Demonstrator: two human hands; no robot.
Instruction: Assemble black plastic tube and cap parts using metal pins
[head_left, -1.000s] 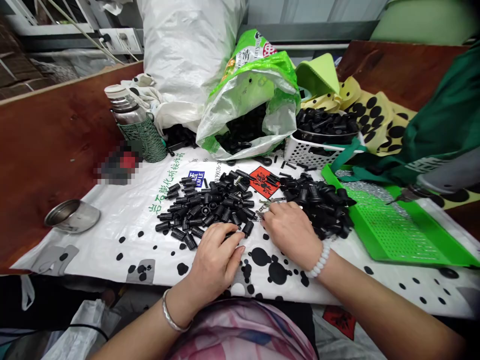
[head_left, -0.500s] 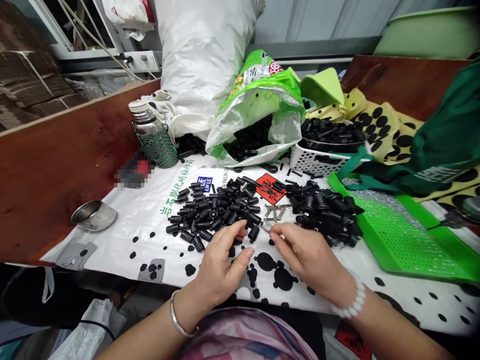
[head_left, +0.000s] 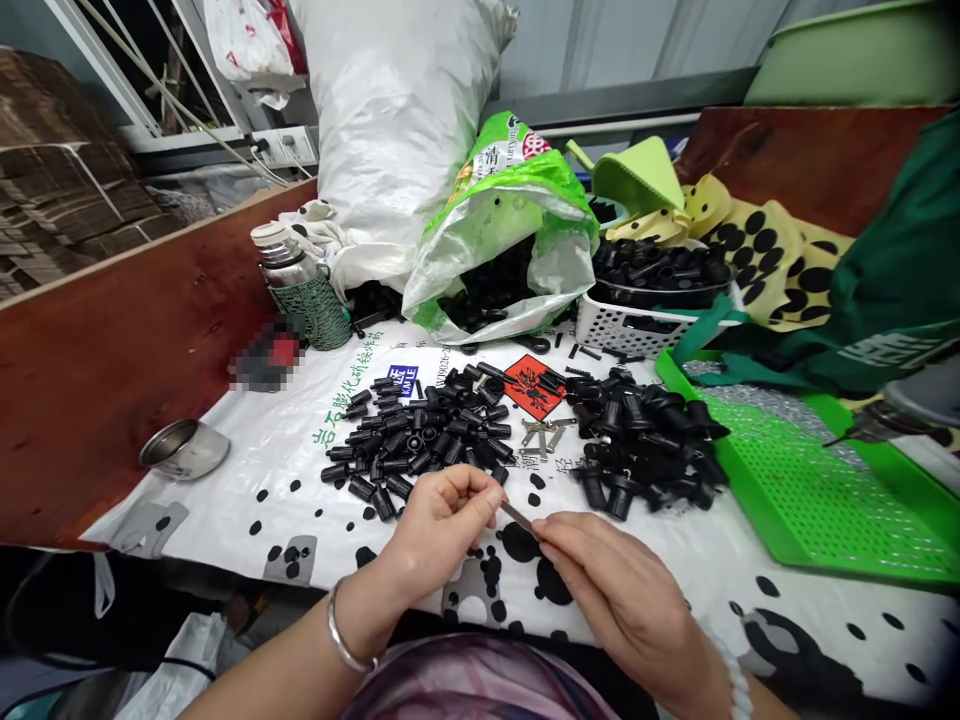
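A thin metal strip spans the gap between my two hands, low over the table's front part. My left hand pinches its upper left end between thumb and fingers. The other end lies between the thumb and fingers of my right hand. Just beyond my left hand spreads a pile of small black cylinders. Several short metal strips lie between that pile and a heap of larger black parts on the right.
A metal cup and a thermos stand at the left. Behind the piles are an open green-and-white bag and a white basket of black parts. A green tray lies at the right, near a dark-tipped tool.
My hands have come together lower down, and the thin metal strip now shows between them. My left fingers have closed from a spread pose. The view has shifted slightly.
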